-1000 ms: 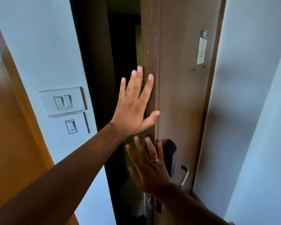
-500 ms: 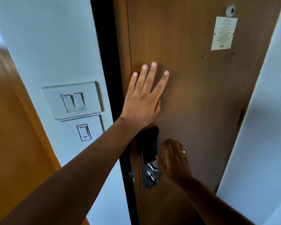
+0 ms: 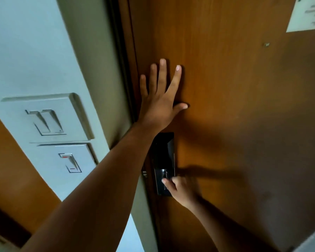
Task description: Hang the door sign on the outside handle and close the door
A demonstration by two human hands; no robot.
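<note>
The brown wooden door [image 3: 235, 110] fills the right side of the head view and sits against its frame, with no gap visible. My left hand [image 3: 161, 99] lies flat on the door near its latch edge, fingers spread. Below it is the black lock plate [image 3: 165, 155]. My right hand [image 3: 182, 188] is curled over the inside handle at the bottom of that plate, thumb on the plate; the handle itself is hidden under the hand. The door sign is not in view.
On the white wall to the left are a double light switch [image 3: 45, 122] and a single switch [image 3: 70, 162]. A white notice [image 3: 306, 13] is stuck on the door at the top right. An orange-brown wooden panel [image 3: 13, 171] stands at far left.
The door has swung from ajar to against its frame and the dark gap is gone. My left hand stayed flat on the door; my right hand went from open fingers to curled on the handle.
</note>
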